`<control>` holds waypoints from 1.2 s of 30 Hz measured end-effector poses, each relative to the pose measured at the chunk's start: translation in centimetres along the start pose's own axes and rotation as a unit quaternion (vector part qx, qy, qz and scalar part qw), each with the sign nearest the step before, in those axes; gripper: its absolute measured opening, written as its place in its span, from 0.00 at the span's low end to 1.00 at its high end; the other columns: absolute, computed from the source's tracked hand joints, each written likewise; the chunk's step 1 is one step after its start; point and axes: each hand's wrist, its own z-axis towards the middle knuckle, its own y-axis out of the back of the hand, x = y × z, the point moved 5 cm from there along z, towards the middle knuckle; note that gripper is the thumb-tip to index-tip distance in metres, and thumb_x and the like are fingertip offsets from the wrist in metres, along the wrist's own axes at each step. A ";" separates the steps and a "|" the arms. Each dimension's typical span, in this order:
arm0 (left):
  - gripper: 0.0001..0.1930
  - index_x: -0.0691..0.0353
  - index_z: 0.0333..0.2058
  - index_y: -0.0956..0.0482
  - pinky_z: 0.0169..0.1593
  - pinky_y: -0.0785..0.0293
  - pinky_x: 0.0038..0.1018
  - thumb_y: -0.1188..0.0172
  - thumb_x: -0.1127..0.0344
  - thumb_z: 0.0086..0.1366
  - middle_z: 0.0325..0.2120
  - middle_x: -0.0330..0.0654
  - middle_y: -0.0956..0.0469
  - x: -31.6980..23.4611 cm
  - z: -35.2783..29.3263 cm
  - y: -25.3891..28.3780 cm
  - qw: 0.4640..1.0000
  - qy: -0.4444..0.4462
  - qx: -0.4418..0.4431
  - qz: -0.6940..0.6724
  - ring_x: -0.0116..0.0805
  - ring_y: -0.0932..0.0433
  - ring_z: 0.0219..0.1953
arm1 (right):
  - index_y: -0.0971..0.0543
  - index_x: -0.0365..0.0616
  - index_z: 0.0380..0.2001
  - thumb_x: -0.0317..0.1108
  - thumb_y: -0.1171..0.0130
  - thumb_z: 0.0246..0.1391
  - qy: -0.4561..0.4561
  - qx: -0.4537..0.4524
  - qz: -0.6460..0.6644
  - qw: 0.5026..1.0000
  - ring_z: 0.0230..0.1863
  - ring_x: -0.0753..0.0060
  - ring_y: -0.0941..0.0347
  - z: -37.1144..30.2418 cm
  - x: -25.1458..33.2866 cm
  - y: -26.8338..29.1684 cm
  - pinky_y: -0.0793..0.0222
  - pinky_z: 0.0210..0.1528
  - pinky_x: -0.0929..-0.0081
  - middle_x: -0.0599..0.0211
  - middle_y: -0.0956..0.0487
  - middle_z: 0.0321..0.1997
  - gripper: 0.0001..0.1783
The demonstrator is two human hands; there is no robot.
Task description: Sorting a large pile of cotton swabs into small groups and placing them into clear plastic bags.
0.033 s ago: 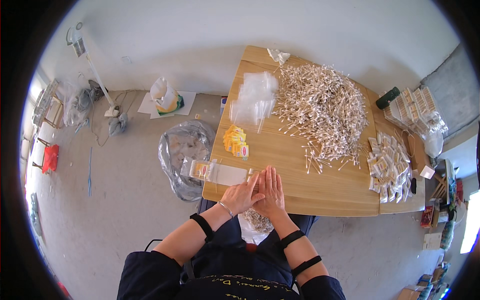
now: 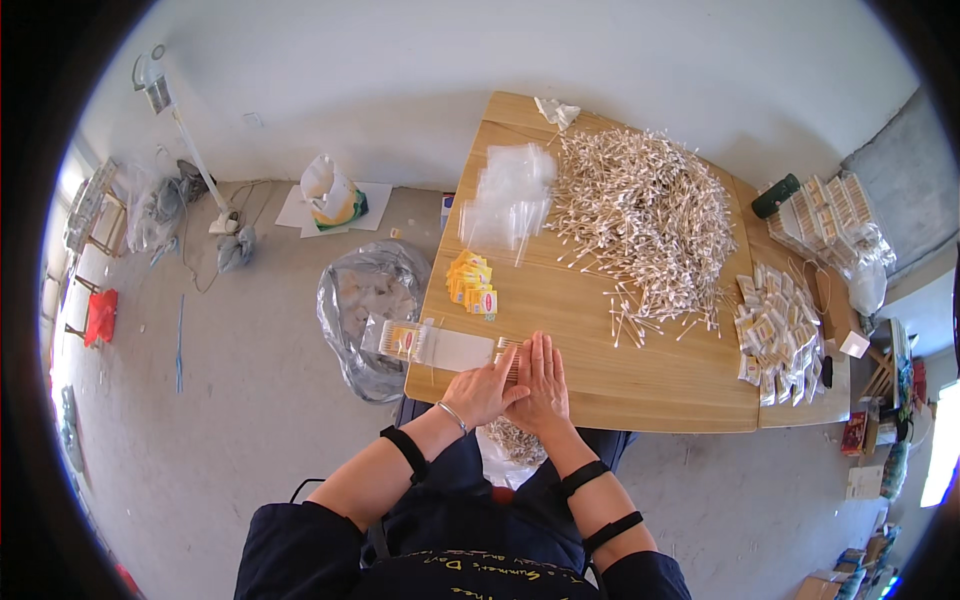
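Observation:
A small row of cotton swabs lies at the table's near edge, partly covered by my hands. My left hand is closed around its left side, the fingers bent toward the swabs. Flat and with straight fingers pressed together, my right hand rests against the row's right side; the thumbs meet. Left of them lies a white strip, then a clear packet of swabs with a yellow label. Yellow cards are fanned out beyond it.
A large heap of loose swabs covers the table's far right, beside clear plastic bags. Filled packets and stacked packs sit at the right. A big clear bag stands left of the table.

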 end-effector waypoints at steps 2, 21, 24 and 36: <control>0.41 0.65 0.63 0.46 0.45 0.26 0.46 0.54 0.36 0.64 0.39 0.61 0.22 0.0 0.0 0.2 1.000 0.022 0.017 -0.014 0.58 0.22 0.41 | 0.46 0.28 0.64 0.53 0.47 0.45 0.008 -0.024 0.010 1.000 0.73 0.45 0.61 0.0 0.0 0.1 0.65 0.72 0.55 0.40 0.53 0.71 0.50; 0.37 0.63 0.62 0.46 0.38 0.25 0.48 0.51 0.42 0.65 0.30 0.61 0.21 0.1 0.6 0.3 1.000 0.012 0.002 0.007 0.59 0.21 0.34 | 0.46 0.28 0.64 0.57 0.48 0.45 -0.002 -0.018 0.033 0.999 0.74 0.46 0.61 0.1 0.2 0.4 0.67 0.73 0.56 0.40 0.51 0.70 0.52; 0.35 0.62 0.62 0.44 0.39 0.25 0.48 0.51 0.43 0.65 0.31 0.61 0.21 0.4 0.6 0.0 1.000 0.005 -0.005 -0.002 0.59 0.21 0.34 | 0.46 0.28 0.64 0.56 0.48 0.46 -0.008 -0.007 0.010 1.000 0.74 0.46 0.61 0.1 0.2 0.2 0.67 0.73 0.56 0.40 0.52 0.71 0.51; 0.07 0.57 0.37 0.24 0.35 0.25 0.42 0.43 0.63 0.61 0.32 0.45 0.22 2.0 5.1 2.9 0.987 -0.045 -0.156 -0.005 0.49 0.22 0.33 | 0.48 0.24 0.63 0.78 0.49 0.39 -0.010 0.023 0.044 0.999 0.73 0.43 0.63 0.2 0.3 1.7 0.66 0.72 0.54 0.36 0.54 0.70 0.67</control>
